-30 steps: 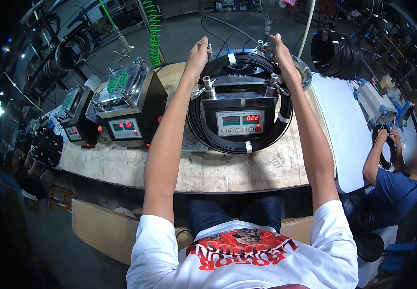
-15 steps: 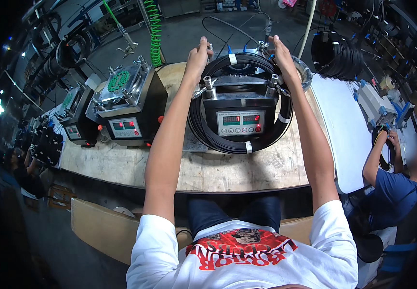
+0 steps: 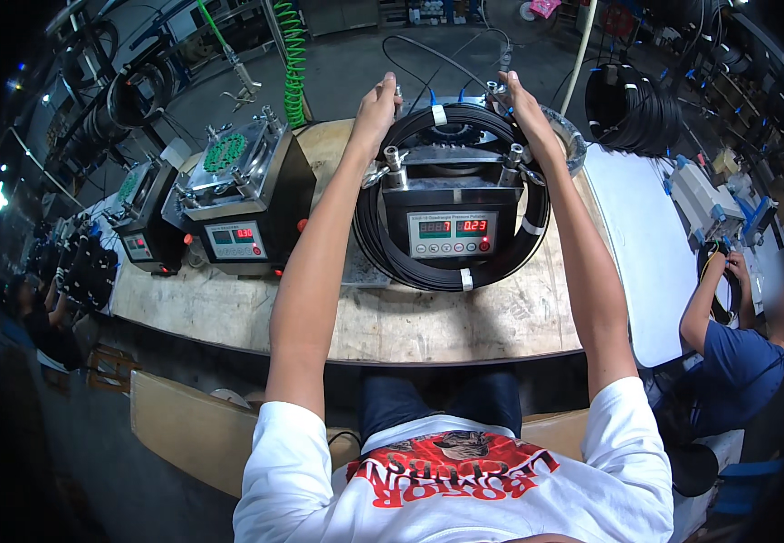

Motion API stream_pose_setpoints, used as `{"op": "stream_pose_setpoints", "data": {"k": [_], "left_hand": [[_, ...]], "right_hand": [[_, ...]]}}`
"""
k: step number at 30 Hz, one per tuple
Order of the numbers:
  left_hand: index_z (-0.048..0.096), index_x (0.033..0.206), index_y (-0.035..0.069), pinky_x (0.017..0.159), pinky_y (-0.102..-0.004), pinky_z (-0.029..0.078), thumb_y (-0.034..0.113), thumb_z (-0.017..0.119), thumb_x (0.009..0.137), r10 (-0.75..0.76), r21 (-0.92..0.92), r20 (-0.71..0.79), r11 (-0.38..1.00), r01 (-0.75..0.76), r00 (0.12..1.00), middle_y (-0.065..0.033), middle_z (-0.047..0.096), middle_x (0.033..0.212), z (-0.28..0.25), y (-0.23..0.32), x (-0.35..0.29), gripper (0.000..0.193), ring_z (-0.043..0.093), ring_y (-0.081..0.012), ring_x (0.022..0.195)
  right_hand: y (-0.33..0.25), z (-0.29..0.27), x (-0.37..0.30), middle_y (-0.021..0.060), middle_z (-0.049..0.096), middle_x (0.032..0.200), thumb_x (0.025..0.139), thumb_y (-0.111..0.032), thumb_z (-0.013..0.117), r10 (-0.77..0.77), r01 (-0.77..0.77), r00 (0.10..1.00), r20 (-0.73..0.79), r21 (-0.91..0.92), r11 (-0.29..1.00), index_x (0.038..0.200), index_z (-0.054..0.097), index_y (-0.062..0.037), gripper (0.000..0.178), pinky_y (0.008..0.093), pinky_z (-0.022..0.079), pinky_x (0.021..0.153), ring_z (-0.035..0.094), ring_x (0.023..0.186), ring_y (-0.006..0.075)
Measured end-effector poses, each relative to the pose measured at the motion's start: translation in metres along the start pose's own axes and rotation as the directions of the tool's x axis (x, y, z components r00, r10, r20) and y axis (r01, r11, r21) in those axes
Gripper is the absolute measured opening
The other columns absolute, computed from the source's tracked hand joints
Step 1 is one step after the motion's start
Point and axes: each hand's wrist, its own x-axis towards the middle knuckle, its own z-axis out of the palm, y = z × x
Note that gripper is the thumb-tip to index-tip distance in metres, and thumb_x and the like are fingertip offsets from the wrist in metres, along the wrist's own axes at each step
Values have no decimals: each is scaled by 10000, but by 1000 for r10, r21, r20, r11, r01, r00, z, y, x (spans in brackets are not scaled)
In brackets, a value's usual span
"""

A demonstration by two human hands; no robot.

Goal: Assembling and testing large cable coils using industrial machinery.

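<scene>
A polishing machine with a lit red-digit display stands before me on the bench. Around its top hangs a coil of black cable, tied with white tags, with blue-tipped ends near the back. My left hand is closed at the rear left clamp post of the machine, thumb up. At the rear right clamp post my right hand is closed likewise. The curled fingers of both hands are partly hidden. Two front clamp posts rise nearer me, untouched, beside the metal top plate.
Two similar machines with green discs on top stand to the left on the wooden bench. A green coiled hose hangs behind them. At right, a person in a blue shirt works by a white table; another cable coil lies beyond.
The digits on the displays of the front machine and its left neighbour have changed. My hands stay at the rear posts, shifted very slightly.
</scene>
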Motion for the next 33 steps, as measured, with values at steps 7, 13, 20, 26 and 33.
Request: {"op": "stream_pose_setpoints", "data": {"k": [7, 13, 20, 26, 33], "left_hand": [[560, 1167, 12, 819, -296, 433, 572, 414, 1019, 41, 69, -58, 997, -37, 997, -59, 575, 964, 5, 6, -8, 597, 522, -148, 876], [598, 1117, -2, 721, -252, 422, 502, 456, 1032, 105, 1, -74, 994, -105, 992, 18, 510, 812, 10, 13, -13, 530, 470, -85, 739], [586, 981, 17, 729, -262, 421, 526, 435, 1033, 85, -9, -67, 996, -86, 994, 9, 506, 805, 9, 8, -8, 533, 475, -102, 744], [550, 872, 35, 719, -269, 408, 533, 410, 1037, 102, 110, -78, 990, -93, 992, 10, 485, 778, 6, 7, -10, 543, 455, -115, 740], [593, 1023, 1, 714, -252, 406, 488, 463, 1034, 124, 78, -23, 989, -122, 992, 20, 480, 785, 10, 12, -10, 503, 440, -95, 741]], "right_hand": [[-3, 3, -2, 183, 491, 1472, 1057, -540, 338, -23, 22, 999, 23, 39, 999, 1482, 398, 36, 718, 333, 395, 1063, 597, 1179, 250], [4, -3, 2, 182, 485, 1478, 1059, -533, 340, -32, 30, 999, 34, 61, 998, 1478, 402, 39, 712, 330, 386, 1071, 590, 1188, 248], [20, -4, 14, 190, 475, 1490, 1059, -531, 333, -99, 100, 995, 18, -31, 995, 1476, 405, 36, 708, 331, 366, 1097, 558, 1260, 272], [8, 2, 4, 198, 475, 1487, 1057, -535, 343, -28, 27, 998, 50, 11, 1000, 1478, 409, 23, 702, 343, 368, 1101, 531, 1294, 287], [9, -2, 6, 213, 448, 1504, 1050, -552, 355, -48, 45, 998, 42, 72, 996, 1469, 417, 35, 724, 342, 346, 1120, 484, 1338, 271]]}}
